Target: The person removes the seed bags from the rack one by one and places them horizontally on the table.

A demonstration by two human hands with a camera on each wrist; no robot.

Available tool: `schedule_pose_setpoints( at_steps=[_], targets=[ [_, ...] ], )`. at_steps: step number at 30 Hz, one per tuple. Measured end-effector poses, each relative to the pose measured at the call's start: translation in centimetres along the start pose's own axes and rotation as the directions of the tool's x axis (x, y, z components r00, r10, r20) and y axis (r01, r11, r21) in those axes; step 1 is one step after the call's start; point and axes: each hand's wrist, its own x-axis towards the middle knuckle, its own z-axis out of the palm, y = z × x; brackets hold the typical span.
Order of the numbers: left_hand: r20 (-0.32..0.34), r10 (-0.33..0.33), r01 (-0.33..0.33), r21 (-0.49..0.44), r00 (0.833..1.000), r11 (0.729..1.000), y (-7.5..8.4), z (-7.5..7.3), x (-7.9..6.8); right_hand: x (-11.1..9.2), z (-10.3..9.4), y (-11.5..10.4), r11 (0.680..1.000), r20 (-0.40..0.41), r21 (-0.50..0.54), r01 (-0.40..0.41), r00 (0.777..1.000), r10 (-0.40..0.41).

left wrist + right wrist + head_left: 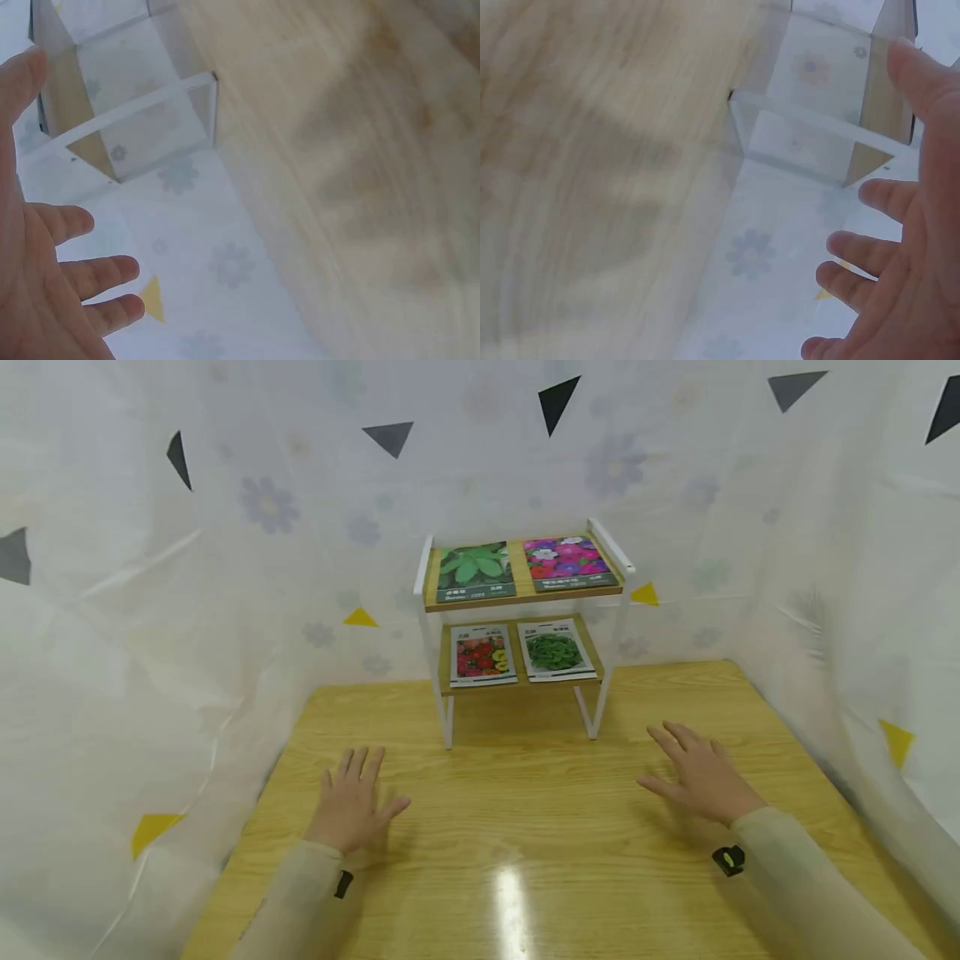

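Observation:
Both hands hover over the wooden table with fingers spread and nothing held. My left hand (349, 810) is at the left front of a small two-tier rack (525, 604), my right hand (703, 777) at its right front; neither touches it. On the upper shelf lie a seed packet with green leaves (476, 568) and one with pink and purple flowers (568, 562). The lower shelf carries a packet with red and yellow flowers (482, 657) and one with green foliage (555, 652). In the wrist views the left palm (37, 292) and right palm (922, 285) show bare.
The wooden table (525, 810) runs from the front to the curtain. Pale sheeting (480, 460) with flowers and triangles surrounds the back and sides. The rack's white legs (447, 727) stand near the table's back edge. Small black devices (728, 860) sit at both wrists.

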Motion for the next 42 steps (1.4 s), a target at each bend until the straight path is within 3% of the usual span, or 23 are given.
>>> schedule_pose_setpoints(
  at_steps=[10,18,23,26,31,35,38,42],
  targets=[
    [-0.084,0.107,-0.104,0.03,0.991,0.994,0.3,-3.9,2.2,2.9,-2.2,-2.0,0.984,-0.117,-0.044,0.173,0.977,-0.177],
    [-0.137,0.186,-0.179,0.059,0.973,0.982,2.0,-7.0,4.9,5.2,-5.6,-4.5,0.943,-0.206,-0.122,0.311,0.921,-0.331],
    [-0.207,0.264,-0.239,0.137,0.942,0.961,3.0,-8.9,6.4,6.8,-7.7,-6.7,0.896,-0.259,-0.151,0.418,0.857,-0.444],
    [-0.232,0.297,-0.264,0.165,0.926,0.95,3.5,-10.2,7.2,7.7,-9.0,-8.1,0.877,-0.264,-0.178,0.447,0.837,-0.48],
    [-0.251,0.319,-0.286,0.16,0.914,0.945,4.6,-12.4,8.0,9.1,-10.8,-10.0,0.855,-0.26,-0.218,0.471,0.817,-0.516],
    [-0.29,0.362,-0.325,0.169,0.886,0.93,5.5,-14.0,8.7,10.6,-12.2,-11.3,0.834,-0.27,-0.264,0.483,0.794,-0.545],
    [-0.303,0.39,-0.348,0.185,0.869,0.919,6.3,-15.2,9.5,11.7,-13.3,-12.3,0.831,-0.264,-0.293,0.472,0.796,-0.545],
    [-0.277,0.403,-0.36,0.193,0.872,0.913,7.1,-16.4,10.9,13.1,-14.3,-13.8,0.839,-0.225,-0.304,0.451,0.822,-0.523]
  ],
)
